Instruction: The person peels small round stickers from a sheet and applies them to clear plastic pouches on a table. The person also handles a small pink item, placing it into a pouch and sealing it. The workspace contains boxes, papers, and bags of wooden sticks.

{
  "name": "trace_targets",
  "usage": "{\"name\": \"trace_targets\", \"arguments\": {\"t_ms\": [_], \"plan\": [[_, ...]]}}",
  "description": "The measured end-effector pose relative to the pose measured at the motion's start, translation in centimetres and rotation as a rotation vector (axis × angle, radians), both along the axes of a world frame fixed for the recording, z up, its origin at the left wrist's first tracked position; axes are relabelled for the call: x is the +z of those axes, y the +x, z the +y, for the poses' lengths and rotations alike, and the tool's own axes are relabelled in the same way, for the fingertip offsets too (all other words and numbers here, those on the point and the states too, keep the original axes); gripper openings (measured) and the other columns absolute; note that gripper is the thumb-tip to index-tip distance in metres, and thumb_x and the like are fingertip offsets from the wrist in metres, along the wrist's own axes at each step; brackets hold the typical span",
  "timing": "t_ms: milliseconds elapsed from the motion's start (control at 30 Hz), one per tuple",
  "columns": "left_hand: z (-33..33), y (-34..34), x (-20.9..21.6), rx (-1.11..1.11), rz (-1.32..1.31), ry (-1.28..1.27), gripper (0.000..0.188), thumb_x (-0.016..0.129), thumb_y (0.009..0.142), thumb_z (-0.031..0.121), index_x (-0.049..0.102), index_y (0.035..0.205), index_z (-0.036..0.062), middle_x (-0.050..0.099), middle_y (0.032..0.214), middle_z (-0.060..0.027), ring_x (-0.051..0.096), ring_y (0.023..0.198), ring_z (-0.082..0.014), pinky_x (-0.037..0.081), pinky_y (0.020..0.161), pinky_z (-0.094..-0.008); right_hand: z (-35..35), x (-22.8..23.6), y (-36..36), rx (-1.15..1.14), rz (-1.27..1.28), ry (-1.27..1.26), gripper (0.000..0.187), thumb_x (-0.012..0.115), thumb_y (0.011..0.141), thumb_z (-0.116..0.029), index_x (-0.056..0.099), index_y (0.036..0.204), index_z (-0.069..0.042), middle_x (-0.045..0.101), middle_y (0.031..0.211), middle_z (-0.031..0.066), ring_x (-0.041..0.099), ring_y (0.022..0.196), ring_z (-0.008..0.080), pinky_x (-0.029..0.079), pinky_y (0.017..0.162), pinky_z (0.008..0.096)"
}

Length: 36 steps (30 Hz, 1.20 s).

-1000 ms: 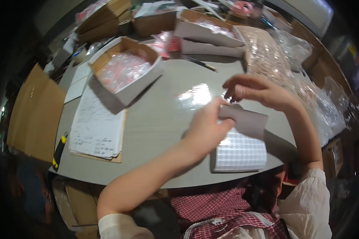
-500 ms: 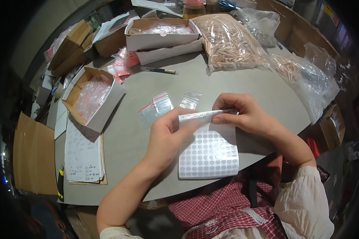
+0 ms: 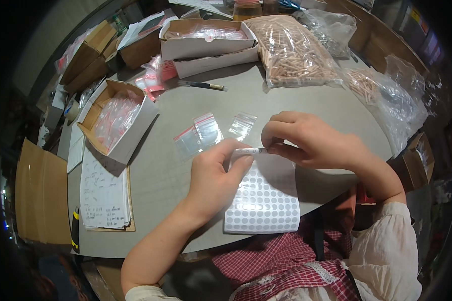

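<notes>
A white sheet of round stickers (image 3: 262, 208) hangs down in front of me over the table's near edge, its rows of grey dots facing up. Its top edge is folded or curled over, with some marked dots showing along it. My left hand (image 3: 211, 173) is closed on the top left corner, thumb in front. At the top right, my right hand (image 3: 314, 140) pinches the same curled edge; its fingertips are partly hidden. Just beyond my hands lie small clear zip bags (image 3: 208, 129), and another small zip bag (image 3: 242, 125) rests near the right hand.
An open white box of bags (image 3: 145, 113) stands left, above stacked written papers (image 3: 103, 198) and a yellow-black cutter (image 3: 75, 228). Farther back are another white box (image 3: 206, 47), a pen (image 3: 203, 86), a big bag of wooden dowels (image 3: 296, 60) and a smaller plastic bag (image 3: 386, 100).
The curled top edge has turned over further and shows fewer marked dots. My right hand has rolled forward over it, and the sheet's lower edge sits slightly nearer me.
</notes>
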State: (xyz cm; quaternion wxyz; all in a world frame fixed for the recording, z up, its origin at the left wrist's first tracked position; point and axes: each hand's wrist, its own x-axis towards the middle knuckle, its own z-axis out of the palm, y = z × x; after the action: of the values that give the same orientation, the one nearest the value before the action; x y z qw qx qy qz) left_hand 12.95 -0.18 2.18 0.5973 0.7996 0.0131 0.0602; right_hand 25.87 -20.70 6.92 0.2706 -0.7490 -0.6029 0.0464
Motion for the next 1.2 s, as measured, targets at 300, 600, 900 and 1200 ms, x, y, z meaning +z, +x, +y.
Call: {"name": "trace_targets", "arguments": {"t_ms": [300, 600, 900, 1200], "plan": [[1.0, 0.4, -0.6, -0.017, 0.141, -0.276, 0.013, 0.068, 0.095, 0.006, 0.068, 0.106, -0.0014, 0.067, 0.089, 0.0017, 0.059, 0.08, -0.0039, 0.048, 0.07, -0.022, 0.6, 0.9, -1.2, -0.009, -0.059, 0.081, 0.014, 0.07, 0.084, -0.005, 0.061, 0.094, -0.003, 0.063, 0.086, 0.0103, 0.065, 0.081, 0.0265, 0.054, 0.071, 0.0376], [-2.0, -1.4, 0.1, -0.14, -0.041, 0.034, 0.014, 0.068, 0.092, 0.015, 0.066, 0.098, 0.0021, 0.07, 0.081, -0.0191, 0.067, 0.07, -0.038, 0.05, 0.063, -0.0422, 6.4, -0.8, 5.1, -0.164, 0.262, -0.267, 0.024, 0.068, 0.093, -0.021, 0.063, 0.094, 0.002, 0.063, 0.075, 0.0115, 0.061, 0.069, 0.0177, 0.05, 0.064, 0.0339], [-1.9, -1.7, -0.4, -0.101, -0.058, 0.125, 0.019, 0.07, 0.093, 0.02, 0.072, 0.104, 0.0041, 0.069, 0.077, -0.017, 0.066, 0.065, -0.0278, 0.05, 0.061, -0.0366, 4.5, 0.4, 6.5, -0.388, -0.138, -0.587, 0.037, 0.078, 0.086, -0.035, 0.07, 0.092, 0.0, 0.069, 0.079, 0.0183, 0.067, 0.074, 0.0344, 0.051, 0.068, 0.0431], [-2.1, -1.6, -0.2, -0.121, -0.076, 0.092, 0.017, 0.067, 0.092, 0.016, 0.068, 0.101, 0.0022, 0.071, 0.082, -0.0205, 0.069, 0.073, -0.0389, 0.051, 0.065, -0.0461, 4.5, -0.4, 4.6, -0.063, 0.316, -0.23, 0.02, 0.067, 0.086, -0.007, 0.062, 0.103, 0.002, 0.069, 0.09, 0.015, 0.065, 0.08, 0.0262, 0.052, 0.075, 0.0377]]}}
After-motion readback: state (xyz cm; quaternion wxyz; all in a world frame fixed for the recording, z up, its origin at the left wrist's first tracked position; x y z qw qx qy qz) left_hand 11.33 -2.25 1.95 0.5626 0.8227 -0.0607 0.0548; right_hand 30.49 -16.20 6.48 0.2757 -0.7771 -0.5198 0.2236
